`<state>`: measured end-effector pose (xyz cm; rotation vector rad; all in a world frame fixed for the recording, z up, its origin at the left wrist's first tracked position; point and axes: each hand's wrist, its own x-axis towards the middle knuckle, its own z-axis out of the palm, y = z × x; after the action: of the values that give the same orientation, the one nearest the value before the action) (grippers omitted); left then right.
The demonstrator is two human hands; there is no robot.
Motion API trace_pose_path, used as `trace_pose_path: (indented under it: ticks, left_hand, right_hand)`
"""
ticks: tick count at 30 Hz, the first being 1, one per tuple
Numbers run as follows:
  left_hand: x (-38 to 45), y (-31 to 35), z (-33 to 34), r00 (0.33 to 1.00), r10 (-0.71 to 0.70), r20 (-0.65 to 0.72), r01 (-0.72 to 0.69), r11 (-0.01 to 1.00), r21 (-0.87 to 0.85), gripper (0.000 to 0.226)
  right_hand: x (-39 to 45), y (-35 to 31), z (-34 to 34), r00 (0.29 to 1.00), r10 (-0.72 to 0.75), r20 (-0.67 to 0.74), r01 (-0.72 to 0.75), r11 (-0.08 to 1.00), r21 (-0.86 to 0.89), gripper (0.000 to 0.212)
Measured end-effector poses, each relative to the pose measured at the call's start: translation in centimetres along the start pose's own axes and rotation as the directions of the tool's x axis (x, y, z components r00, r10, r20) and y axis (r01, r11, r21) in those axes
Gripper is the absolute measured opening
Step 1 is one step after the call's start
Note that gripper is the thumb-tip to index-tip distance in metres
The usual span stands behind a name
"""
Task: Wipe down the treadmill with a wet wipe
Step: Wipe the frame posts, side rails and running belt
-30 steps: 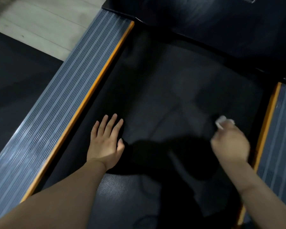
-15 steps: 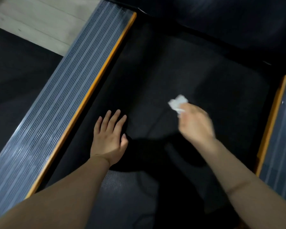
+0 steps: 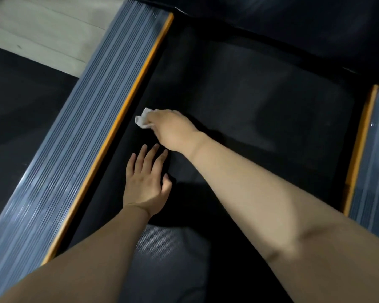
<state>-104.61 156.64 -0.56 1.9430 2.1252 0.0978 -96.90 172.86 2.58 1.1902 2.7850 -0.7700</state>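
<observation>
Right hand [image 3: 173, 130] grips wet wipe [image 3: 143, 121], swept leftward; left hand [image 3: 147, 184] stays flat on belt [image 3: 260, 110].

Pale wood-plank floor [image 3: 44, 29] at upper left, dark floor mat [image 3: 20, 110] just below it

A person's left hand [image 3: 146, 184] rests flat on the treadmill belt [image 3: 260, 119], just right of the left side rail [image 3: 74, 136]. The right hand [image 3: 173, 130], its arm crossing over from five o'clock, lies at one o'clock of the left hand, pinching a wet wipe [image 3: 143, 121] against the belt beside that rail. The right side rail [image 3: 372, 154] sits at three o'clock; the floor [image 3: 42, 29] lies at eleven o'clock.
</observation>
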Motion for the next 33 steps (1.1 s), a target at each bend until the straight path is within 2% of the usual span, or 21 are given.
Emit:
trace_pose_path:
  ticks: [2,4,6,8,10,13,14,15,16,18,19,20,22,23,25,26,29,33]
  left_hand:
    - [0.0,-0.1,0.1,1.0,0.002,-0.002,-0.002,1.0,-0.01,0.063]
    - [-0.1,0.0,0.1,1.0,-0.003,-0.001,0.003,1.0,-0.017,0.063]
    - [-0.1,0.0,0.2,1.0,-0.005,-0.013,0.005,1.0,-0.028,0.062]
    - [-0.2,0.0,0.1,1.0,0.004,-0.029,-0.005,1.0,-0.031,0.061]
    - [-0.2,0.0,0.1,0.999,0.009,-0.038,-0.01,1.0,-0.027,0.061]
    - [-0.3,0.1,0.0,0.999,0.013,-0.048,-0.014,1.0,-0.014,0.06]
    - [-0.3,0.1,0.0,0.998,0.016,-0.056,-0.017,1.0,-0.013,0.06]
    - [-0.4,0.0,0.0,0.998,0.021,-0.062,-0.023,1.0,-0.017,0.06]
    - [-0.4,0.0,0.0,0.998,0.027,-0.064,-0.029,0.999,-0.022,0.059]
    - [-0.3,-0.1,0.1,0.997,0.031,-0.076,-0.034,0.999,-0.039,0.058]
    - [-0.3,-0.2,0.2,0.995,0.034,-0.089,-0.038,0.998,-0.046,0.056]
    - [-0.4,-0.2,0.3,0.994,0.033,-0.102,-0.038,0.998,-0.056,0.055]
    - [-0.3,-0.2,0.3,0.991,0.032,-0.129,-0.042,0.997,-0.072,0.054]
    - [-0.3,-0.3,0.3,0.99,0.035,-0.134,-0.045,0.996,-0.076,0.053]
    - [-0.4,-0.3,0.4,0.989,0.047,-0.139,-0.058,0.995,-0.079,0.052]
    - [-0.4,-0.3,0.4,0.989,0.049,-0.141,-0.061,0.995,-0.081,0.051]
    - [-0.5,-0.2,0.3,0.991,0.042,-0.13,-0.052,0.996,-0.075,0.05]
    - [-0.4,0.1,0.3,0.992,0.037,-0.121,-0.045,0.997,-0.061,0.05]
  right_hand:
    - [-2.1,2.1,-0.4,0.995,0.056,-0.088,-0.059,0.998,-0.037,0.029]
    - [-7.5,6.1,-0.5,0.956,0.186,-0.229,-0.207,0.976,-0.068,0.035]
    - [-15.5,10.7,-1.0,0.871,0.326,-0.367,-0.371,0.927,-0.058,0.037]
    - [-24.2,13.3,-1.9,0.774,0.505,-0.383,-0.549,0.836,-0.009,0.032]
    - [-29.2,14.1,-1.9,0.661,0.661,-0.355,-0.698,0.715,0.03,0.025]
    - [-26.3,14.3,-0.6,0.52,0.747,-0.414,-0.784,0.61,0.115,0.023]
    - [-23.4,13.5,-0.3,0.505,0.741,-0.442,-0.78,0.611,0.134,0.023]
    - [-19.8,12.1,0.0,0.546,0.716,-0.436,-0.746,0.652,0.136,0.026]
    - [-16.2,10.4,0.5,0.644,0.644,-0.414,-0.66,0.741,0.125,0.033]
    - [-8.5,5.3,1.8,0.874,0.364,-0.322,-0.327,0.931,0.165,0.042]
    - [-5.4,2.6,2.2,0.951,0.201,-0.235,-0.158,0.97,0.187,0.04]
    - [-2.8,0.2,2.4,0.991,0.067,-0.115,-0.043,0.979,0.201,0.037]
    - [0.1,-1.5,1.6,0.994,-0.038,0.103,0.018,0.981,0.193,0.033]
    - [0.3,-0.9,1.3,0.99,-0.07,0.121,0.049,0.984,0.169,0.031]
    - [-2.3,1.9,0.5,0.992,-0.122,0.042,0.115,0.982,0.152,0.029]
    - [-4.9,3.9,0.3,0.995,-0.102,-0.01,0.103,0.978,0.182,0.026]
    - [-15.0,10.1,-1.0,0.987,0.084,-0.134,-0.063,0.987,0.149,0.018]
    - [-28.3,14.6,-3.4,0.927,0.362,-0.095,-0.36,0.932,0.033,0.008]
